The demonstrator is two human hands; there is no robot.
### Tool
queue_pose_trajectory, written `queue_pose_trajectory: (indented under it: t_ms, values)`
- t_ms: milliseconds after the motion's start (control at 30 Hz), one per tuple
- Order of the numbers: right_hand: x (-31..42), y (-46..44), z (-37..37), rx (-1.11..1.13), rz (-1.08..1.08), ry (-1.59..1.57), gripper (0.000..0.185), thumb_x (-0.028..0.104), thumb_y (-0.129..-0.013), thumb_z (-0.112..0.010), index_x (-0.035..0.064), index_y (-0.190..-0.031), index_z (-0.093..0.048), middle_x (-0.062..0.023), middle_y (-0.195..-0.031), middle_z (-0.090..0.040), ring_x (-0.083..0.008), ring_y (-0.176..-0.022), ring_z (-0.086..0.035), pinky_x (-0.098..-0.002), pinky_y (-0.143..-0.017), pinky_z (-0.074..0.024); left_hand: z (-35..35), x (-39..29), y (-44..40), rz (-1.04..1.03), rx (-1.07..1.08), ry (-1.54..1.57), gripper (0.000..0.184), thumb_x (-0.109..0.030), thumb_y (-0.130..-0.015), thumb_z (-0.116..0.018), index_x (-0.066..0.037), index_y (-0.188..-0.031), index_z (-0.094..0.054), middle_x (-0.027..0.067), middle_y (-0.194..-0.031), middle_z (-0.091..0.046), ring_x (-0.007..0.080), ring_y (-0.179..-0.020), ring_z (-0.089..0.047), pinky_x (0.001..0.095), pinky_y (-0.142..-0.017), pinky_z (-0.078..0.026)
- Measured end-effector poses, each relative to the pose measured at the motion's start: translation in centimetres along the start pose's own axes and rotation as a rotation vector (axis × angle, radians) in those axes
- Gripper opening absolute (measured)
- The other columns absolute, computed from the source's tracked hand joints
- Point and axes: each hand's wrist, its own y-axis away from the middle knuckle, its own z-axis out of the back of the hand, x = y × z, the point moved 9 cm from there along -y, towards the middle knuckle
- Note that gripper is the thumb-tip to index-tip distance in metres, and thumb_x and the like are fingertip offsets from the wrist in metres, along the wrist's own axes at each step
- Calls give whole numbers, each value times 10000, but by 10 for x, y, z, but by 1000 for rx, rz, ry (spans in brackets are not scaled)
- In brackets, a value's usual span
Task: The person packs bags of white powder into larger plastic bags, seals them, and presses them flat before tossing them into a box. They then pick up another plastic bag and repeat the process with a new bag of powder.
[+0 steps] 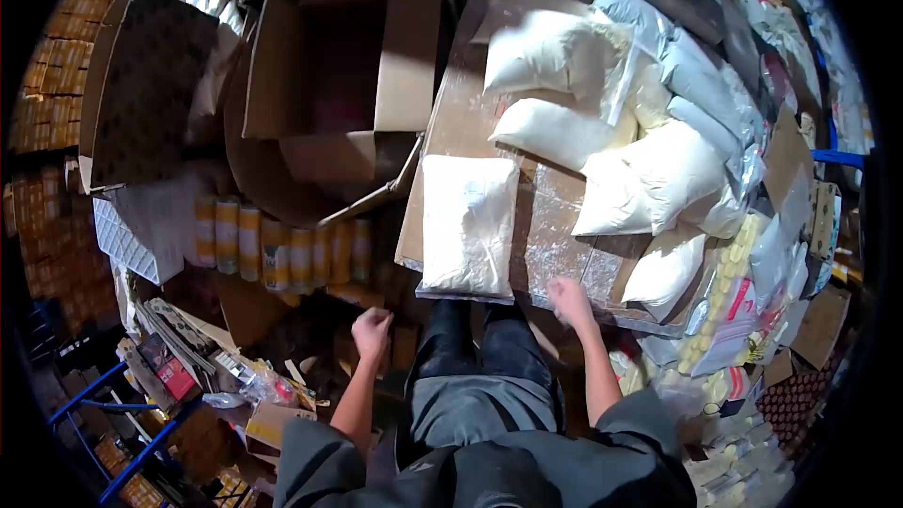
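A clear plastic bag of white powder [468, 226] lies flat on a powder-dusted cardboard surface [555, 254] in front of me, its sealed edge toward my body. My left hand [372, 331] is held in the air to the left of the bag's near end, fingers curled closed, with nothing seen in it. My right hand [569, 301] is right of the bag, over the near edge of the cardboard. Its fingers are curled in as well, and no object shows in them. Both hands are apart from the bag.
Several filled white bags [649, 179] are heaped on the right of the cardboard. An open cardboard box [406, 66] stands at the back left, above a row of yellow-and-white cylinders [275, 249]. Packets and clutter [729, 310] crowd the right side; blue rails [141, 452] stand lower left.
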Motion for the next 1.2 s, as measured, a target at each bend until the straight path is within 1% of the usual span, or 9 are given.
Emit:
queue_pose_trajectory:
  t_ms: [33,100,367,467,567,600,667,800,1200]
  values:
    - [-17,17,6,17,-52,159,145,145,-833,-617,9,-842,-667,-151,-647,-639,-254,-576,-634,-373,-598,-505,10,31,19,-165,-76,-87,102,-102,-793,-730,-7,-820,-704,100,-690,-677,150,-547,-634,310,-519,-500]
    - [-48,31,12,-129,247,317,131,113,-793,-635,-4,-755,-677,-106,-560,-630,-178,-500,-634,-311,-515,-497,28,85,74,550,69,-14,143,-126,-754,-765,-2,-799,-711,98,-695,-686,170,-594,-650,318,-574,-522]
    - [84,86,12,21,114,-386,225,215,-934,-606,11,-852,-652,-16,-568,-556,-94,-431,-464,-258,-429,-372,15,156,118,572,64,350,169,-141,-841,-714,19,-789,-701,48,-604,-633,109,-452,-533,269,-416,-410]
    - [122,88,1,163,165,-944,407,324,-1006,-445,-20,-1103,-640,-97,-817,-670,-149,-631,-604,-261,-551,-471,3,63,89,508,55,417,228,-232,-865,-727,-30,-760,-702,12,-570,-598,67,-436,-473,238,-405,-333]
    - [178,119,-1,278,226,-1491,506,338,-1028,-357,-52,-1322,-487,-190,-1257,-595,-253,-1157,-580,-364,-983,-471,-24,-18,78,493,165,842,320,-305,-962,-592,-87,-734,-537,1,-574,-486,145,-549,-557,239,-464,-385]
    - [187,128,1,329,264,-1558,519,337,-1031,-343,-55,-1361,-428,-189,-1342,-508,-263,-1247,-483,-389,-1053,-389,-34,-43,76,487,296,968,310,-346,-981,-555,-71,-838,-568,57,-773,-644,179,-747,-659,271,-630,-501]
    - [197,149,6,430,337,-1694,564,334,-1036,-316,-61,-1439,-310,-189,-1514,-334,-283,-1426,-289,-439,-1191,-225,-45,-100,85,482,449,1311,460,-437,-997,-456,-24,-1175,-552,122,-1173,-618,259,-1119,-578,386,-948,-450]
    - [198,182,10,476,410,-1785,601,379,-1036,-310,-46,-1460,-280,-166,-1529,-316,-266,-1437,-265,-427,-1189,-228,-37,-224,122,455,761,1877,687,-510,-976,-413,-6,-1441,-374,151,-1507,-369,303,-1387,-356,454,-1148,-289]
    - [184,255,12,461,533,-1780,650,417,-1027,-314,-48,-1476,-243,-173,-1554,-257,-264,-1454,-224,-400,-1203,-180,-34,-339,177,423,1099,1934,866,-588,-940,-412,93,-1453,-262,228,-1539,-257,315,-1432,-270,426,-1190,-211]
